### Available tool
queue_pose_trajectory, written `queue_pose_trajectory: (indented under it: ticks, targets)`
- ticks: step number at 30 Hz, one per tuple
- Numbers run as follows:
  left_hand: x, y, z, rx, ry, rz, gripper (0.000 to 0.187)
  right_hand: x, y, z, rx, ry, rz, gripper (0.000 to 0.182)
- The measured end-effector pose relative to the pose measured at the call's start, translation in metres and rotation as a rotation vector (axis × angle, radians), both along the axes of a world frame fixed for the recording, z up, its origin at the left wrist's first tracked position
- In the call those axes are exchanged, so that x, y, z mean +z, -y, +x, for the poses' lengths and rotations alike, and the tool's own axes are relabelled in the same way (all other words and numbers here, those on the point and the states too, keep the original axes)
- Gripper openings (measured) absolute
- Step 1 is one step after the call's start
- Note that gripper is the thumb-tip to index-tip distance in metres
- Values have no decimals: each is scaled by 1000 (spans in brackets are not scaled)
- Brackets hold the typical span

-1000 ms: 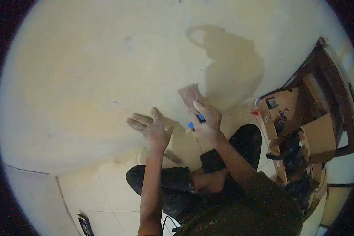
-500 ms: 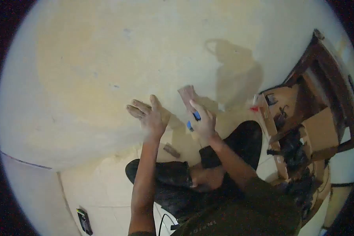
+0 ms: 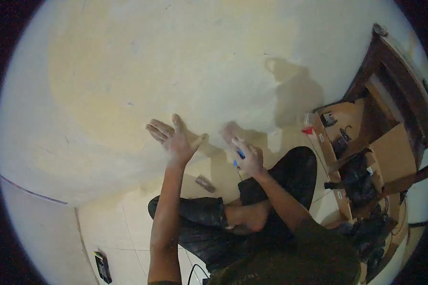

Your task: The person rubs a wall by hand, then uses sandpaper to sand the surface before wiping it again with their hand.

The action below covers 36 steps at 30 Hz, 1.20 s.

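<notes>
My left hand [image 3: 177, 142] lies against the pale wall [image 3: 128, 57] with its fingers spread and holds nothing. Its fingers look dusty. To its right, my right hand [image 3: 248, 156] grips a brownish sanding piece [image 3: 230, 131], blurred by motion, against the lower wall. Something blue [image 3: 241, 154] shows between the fingers of that hand. A second small brown block [image 3: 205, 183] rests on the floor below, between my two forearms.
At the right, open cardboard boxes [image 3: 392, 154] hold dark items, beside dark wooden furniture [image 3: 394, 71]. A red object [image 3: 308, 130] sits near the boxes. My crossed legs [image 3: 283, 178] are below the hands. A black object [image 3: 102, 267] lies on the floor, lower left.
My right hand and the sanding piece have moved down and slightly right along the wall. My left hand appears slightly farther left, still spread. The whole view has shifted a little.
</notes>
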<state>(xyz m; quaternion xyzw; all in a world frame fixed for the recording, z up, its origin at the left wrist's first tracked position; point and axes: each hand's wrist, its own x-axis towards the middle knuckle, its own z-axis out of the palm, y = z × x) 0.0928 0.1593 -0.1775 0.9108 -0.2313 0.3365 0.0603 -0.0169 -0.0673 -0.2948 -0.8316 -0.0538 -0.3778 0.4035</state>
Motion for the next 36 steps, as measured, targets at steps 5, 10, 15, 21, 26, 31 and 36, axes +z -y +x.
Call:
queue_pose_trajectory:
  ticks: [5, 10, 15, 21, 26, 31, 36]
  targets:
    - [13, -10, 11, 50, 63, 165, 113, -4, 0, -4, 148, -52, 37, 49]
    - [144, -26, 22, -28, 411, 301, 96, -11, -8, 4, 83, -220, 284, 62]
    - [272, -14, 36, 26, 661, 90, 99, 6, -7, 2, 195, -383, 438, 68]
    - [210, 75, 41, -53, 641, 154, 114, 5, -13, 5, 278, -356, 453, 58]
    - [91, 154, 25, -330, 237, 892, 87, 6, -8, -1, 338, -421, 260, 59]
    - [120, 146, 2, -761, 13, 615, 79, -11, -14, 1, 285, -431, 123, 56]
    - [227, 124, 36, -355, 647, 144, 103, -3, -9, 3, 332, -494, 228, 55]
